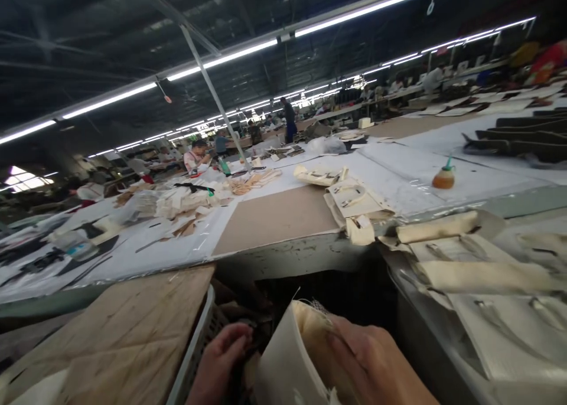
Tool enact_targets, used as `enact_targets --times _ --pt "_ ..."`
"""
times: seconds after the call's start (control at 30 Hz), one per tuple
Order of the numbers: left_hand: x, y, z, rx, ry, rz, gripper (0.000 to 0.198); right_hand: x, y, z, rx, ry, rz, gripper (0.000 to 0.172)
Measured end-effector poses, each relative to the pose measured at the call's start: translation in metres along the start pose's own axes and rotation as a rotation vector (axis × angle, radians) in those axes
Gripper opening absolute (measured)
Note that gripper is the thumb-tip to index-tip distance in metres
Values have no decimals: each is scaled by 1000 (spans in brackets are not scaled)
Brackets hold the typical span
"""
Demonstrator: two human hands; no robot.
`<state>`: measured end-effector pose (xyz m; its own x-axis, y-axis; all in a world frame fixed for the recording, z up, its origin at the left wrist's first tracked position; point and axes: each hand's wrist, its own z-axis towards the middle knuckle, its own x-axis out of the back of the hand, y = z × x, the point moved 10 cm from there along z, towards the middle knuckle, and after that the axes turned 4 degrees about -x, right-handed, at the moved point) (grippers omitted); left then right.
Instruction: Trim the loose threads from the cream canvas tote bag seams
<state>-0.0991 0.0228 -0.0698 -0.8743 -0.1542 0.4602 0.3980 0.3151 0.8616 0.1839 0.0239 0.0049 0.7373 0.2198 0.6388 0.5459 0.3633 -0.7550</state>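
Observation:
At the bottom centre, an unfinished cream bag (283, 358) is held tilted, with loose threads along its upper edge. My right hand (372, 352) grips it from the right, some fingers hidden inside its tan-lined opening. To the left of the bag is my left hand (224, 355), its fingers curled together; whatever they may hold is too small or hidden to make out. Dark scraps lie behind that hand, beside a grey plastic basket (199, 328). More cream bags with handles (500, 322) are piled at the right, and others (358, 201) rest on the long table ahead.
A worn brown board (119, 340) fills the lower left. Across the white-covered table (398, 157) stand a glue bottle (444, 176) with a green tip, a pile of cut pieces (177, 201) and dark panels (527, 136). Several people work in the background.

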Motion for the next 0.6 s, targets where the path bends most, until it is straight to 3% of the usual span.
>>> enact_targets --times 0.03,0.07,0.13,0.2,0.27,0.4,0.6 --pt "5 20 2 -64 -8 -12 22 -5 1 2 -1 -3 -25 32" --pt "9 52 0 -213 -3 -4 27 -10 2 3 0 -4 -46 31" --pt "-1 114 -18 -487 -89 135 29 -19 2 7 6 14 -61 26" --pt "-31 165 -41 -711 -233 358 39 -24 1 9 19 47 -76 22" --pt "-66 194 -59 -870 -376 551 52 -28 -1 10 46 57 -116 21" --pt "-109 200 -58 -977 -488 853 14 -29 -6 9 96 40 -110 27" --pt "-117 183 -54 -1090 -528 871 11 -31 -8 12 70 -7 -46 31"
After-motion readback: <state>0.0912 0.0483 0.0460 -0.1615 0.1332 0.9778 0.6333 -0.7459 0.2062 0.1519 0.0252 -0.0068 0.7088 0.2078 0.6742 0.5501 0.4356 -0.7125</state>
